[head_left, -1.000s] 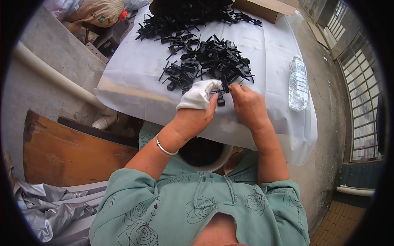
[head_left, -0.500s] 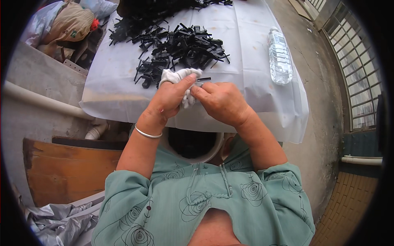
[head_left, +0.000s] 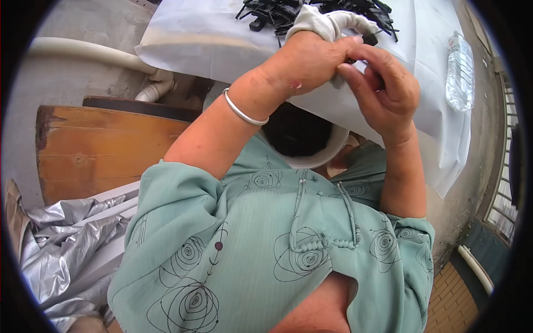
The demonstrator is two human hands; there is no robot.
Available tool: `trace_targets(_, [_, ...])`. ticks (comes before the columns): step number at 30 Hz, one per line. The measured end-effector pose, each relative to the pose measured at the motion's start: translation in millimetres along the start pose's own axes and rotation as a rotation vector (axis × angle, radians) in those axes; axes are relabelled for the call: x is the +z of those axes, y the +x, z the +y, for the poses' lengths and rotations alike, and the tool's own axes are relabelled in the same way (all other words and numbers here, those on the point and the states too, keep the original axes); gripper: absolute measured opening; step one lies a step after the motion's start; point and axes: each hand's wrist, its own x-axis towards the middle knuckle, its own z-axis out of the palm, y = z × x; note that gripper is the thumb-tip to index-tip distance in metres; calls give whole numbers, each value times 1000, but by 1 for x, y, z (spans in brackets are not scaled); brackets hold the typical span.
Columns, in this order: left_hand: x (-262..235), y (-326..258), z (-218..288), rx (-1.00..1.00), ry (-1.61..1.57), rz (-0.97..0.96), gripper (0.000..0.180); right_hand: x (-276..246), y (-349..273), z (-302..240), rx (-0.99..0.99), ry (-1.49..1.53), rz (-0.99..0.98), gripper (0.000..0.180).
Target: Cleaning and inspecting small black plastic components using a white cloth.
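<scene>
My left hand (head_left: pixel 311 61), with a silver bangle on the wrist, is closed around a white cloth (head_left: pixel 316 23) that covers its fingers; whether it is a glove or a rag I cannot tell. Against its thumb tip, my right hand (head_left: pixel 386 83) pinches with thumb and forefinger at a small black plastic part (head_left: pixel 369 39), mostly hidden by the fingers. Both hands are touching, above the table's near edge. Beyond them lies a heap of black plastic parts (head_left: pixel 272 14).
White sheeting covers the table (head_left: pixel 222 44). A clear plastic bottle (head_left: pixel 460 72) lies at its right side. Below the edge stands a white bucket (head_left: pixel 338 139) with dark contents. To the left are a pipe (head_left: pixel 89 51), a wooden board (head_left: pixel 105 150) and silver sheeting (head_left: pixel 61 233).
The view has tilted down and shifted left, so the table sits higher in the picture. Both hands are nearer to me, and the right hand's fingers have changed from a fist to a pinch.
</scene>
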Motion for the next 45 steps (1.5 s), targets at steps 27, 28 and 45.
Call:
trace_targets(27, [0,-17,13,101,112,-148,28,-6,-8,19,733,670,121,15])
trace_targets(28, [0,-15,15,93,127,-165,27,-11,-6,19,870,873,34,15])
trace_targets(45, [7,-19,-18,670,927,143,26,56,43,-98,-317,-558,-59,7])
